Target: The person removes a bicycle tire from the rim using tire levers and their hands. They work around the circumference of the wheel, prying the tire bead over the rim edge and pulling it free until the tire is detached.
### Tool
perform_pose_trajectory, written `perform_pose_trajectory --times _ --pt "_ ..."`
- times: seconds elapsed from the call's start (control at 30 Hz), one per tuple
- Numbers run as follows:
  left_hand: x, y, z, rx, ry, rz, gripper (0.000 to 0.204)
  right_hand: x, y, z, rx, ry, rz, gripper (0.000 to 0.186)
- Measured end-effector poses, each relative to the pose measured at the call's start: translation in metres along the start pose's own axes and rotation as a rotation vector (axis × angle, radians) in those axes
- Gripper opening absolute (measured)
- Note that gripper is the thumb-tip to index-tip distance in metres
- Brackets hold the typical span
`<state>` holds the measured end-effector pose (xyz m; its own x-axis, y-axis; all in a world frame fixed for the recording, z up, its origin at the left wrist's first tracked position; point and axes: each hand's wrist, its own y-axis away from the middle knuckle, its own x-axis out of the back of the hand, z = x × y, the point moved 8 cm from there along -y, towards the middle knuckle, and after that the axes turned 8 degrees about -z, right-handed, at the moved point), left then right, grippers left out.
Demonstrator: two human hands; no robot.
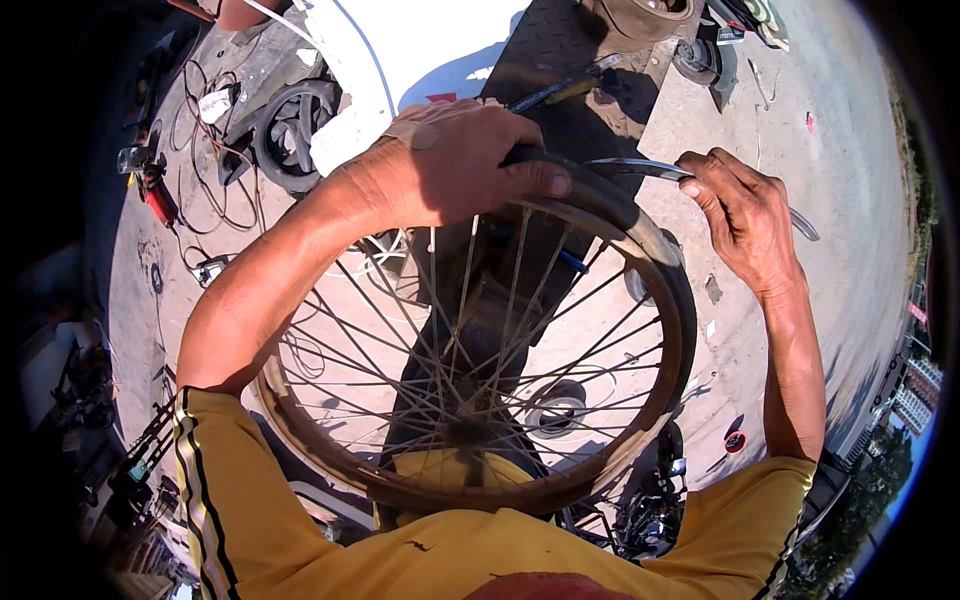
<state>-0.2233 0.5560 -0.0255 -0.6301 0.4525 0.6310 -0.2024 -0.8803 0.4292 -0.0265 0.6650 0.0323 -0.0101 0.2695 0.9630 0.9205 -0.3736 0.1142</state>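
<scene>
A spoked wheel (655, 385) with a rusty brown rim stands before my body, its dark hub low in the middle. A black tyre (683, 310) runs along its right and upper side. My left hand (455, 165) is closed over the top of the tyre, thumb pressing on the near side. In the fist of my right hand (745, 215) is a curved, shiny metal tyre lever (635, 166). The lever's left end reaches the tyre's upper right edge; its exact contact there is hidden. Its other end sticks out past my fingers.
At the upper left lie a small black wheel (290, 135), tangled cables (205, 165) and a red power tool (158, 200). A white sheet (430, 50) covers the top middle beside a dark metal plate (545, 45). A round tape-like roll (556, 408) shows through the spokes.
</scene>
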Motion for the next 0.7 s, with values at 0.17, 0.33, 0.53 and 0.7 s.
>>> perform_pose_trajectory --times 0.17,0.33,0.53,0.7 --pt "-0.001 0.001 0.002 -0.095 -0.124 0.178 0.049 0.019 0.017 -0.019 0.053 0.115 -0.052 0.017" --pt "-0.003 -0.005 0.003 -0.090 -0.099 0.142 0.046 0.027 0.007 -0.035 0.089 0.266 -0.094 0.011" --pt "-0.001 -0.005 0.010 -0.026 -0.150 0.112 0.050 0.057 -0.006 -0.041 -0.045 0.235 -0.028 0.012" --pt "-0.003 -0.005 0.005 0.043 -0.138 0.076 0.055 0.097 0.006 -0.015 -0.029 -0.782 0.235 0.024"
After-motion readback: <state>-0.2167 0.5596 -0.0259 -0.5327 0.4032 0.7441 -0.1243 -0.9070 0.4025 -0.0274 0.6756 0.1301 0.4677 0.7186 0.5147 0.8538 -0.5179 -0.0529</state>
